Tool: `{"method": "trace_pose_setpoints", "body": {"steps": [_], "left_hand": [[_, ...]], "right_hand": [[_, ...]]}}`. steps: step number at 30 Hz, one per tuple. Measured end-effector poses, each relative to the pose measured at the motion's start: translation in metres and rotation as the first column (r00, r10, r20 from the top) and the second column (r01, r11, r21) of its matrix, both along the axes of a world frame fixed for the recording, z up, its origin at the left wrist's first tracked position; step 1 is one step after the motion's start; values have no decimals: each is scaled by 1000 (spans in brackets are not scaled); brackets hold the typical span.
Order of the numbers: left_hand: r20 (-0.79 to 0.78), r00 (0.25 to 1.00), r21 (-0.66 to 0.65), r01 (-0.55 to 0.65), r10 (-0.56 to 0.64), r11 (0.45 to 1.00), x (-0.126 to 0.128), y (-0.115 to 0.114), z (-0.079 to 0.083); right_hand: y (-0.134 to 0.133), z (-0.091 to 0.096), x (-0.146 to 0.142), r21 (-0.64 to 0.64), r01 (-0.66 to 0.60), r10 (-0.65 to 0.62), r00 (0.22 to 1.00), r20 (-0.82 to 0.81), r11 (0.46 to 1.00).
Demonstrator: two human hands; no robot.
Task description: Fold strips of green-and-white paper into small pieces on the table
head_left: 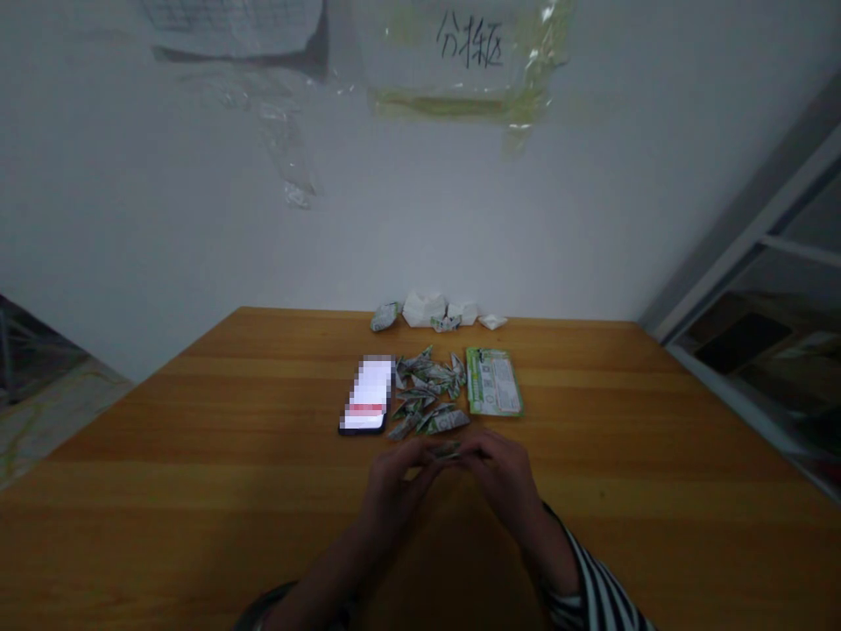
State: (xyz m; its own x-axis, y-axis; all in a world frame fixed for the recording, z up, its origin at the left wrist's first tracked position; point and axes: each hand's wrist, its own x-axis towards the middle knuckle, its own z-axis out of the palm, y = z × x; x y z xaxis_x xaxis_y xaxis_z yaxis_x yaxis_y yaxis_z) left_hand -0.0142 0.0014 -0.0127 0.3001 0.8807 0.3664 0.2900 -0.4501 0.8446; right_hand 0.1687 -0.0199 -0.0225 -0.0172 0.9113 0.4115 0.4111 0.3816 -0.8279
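My left hand (396, 480) and my right hand (503, 473) meet at the front of a small heap on the wooden table. Between their fingertips they pinch a small folded piece of printed paper (446, 450), mostly hidden by the fingers. Just beyond lie several folded paper pieces (441, 419) with grey and green print, pointed and overlapping. To their right, a flat green-and-white printed packet or leaflet (494, 383) lies on the tabletop. On the left, beside the heap, is a phone (369, 394) with its screen lit.
Along the table's back edge sit crumpled white papers (424, 309), a crumpled printed piece (385, 316) and a small white folded piece (492, 322). Behind the wooden table (197, 421) stands a white wall with a taped handwritten sign (469, 44). A framed glass panel (755, 324) is at right.
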Motion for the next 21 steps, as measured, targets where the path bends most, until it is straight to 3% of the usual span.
{"method": "trace_pose_setpoints", "body": {"steps": [4, 9, 14, 17, 21], "left_hand": [[35, 998, -91, -45, 48, 995, 3, 4, 0], [123, 990, -261, -30, 64, 965, 6, 8, 2], [46, 975, -427, 218, -220, 878, 2, 11, 1], [-9, 964, -497, 225, -264, 838, 1, 12, 1], [-57, 980, -477, 143, -193, 867, 3, 13, 5]], "right_hand": [[-2, -3, -7, -150, 114, -141, 973, -185, 982], [-3, -3, -10, -139, 154, -157, 988, -5, 978], [-1, 1, -9, -168, 22, -12, 998, 59, 986], [-2, 1, -11, -226, -11, 5, 1000, -28, 974], [-1, -6, -15, -305, -39, -40, 968, -249, 951]]}}
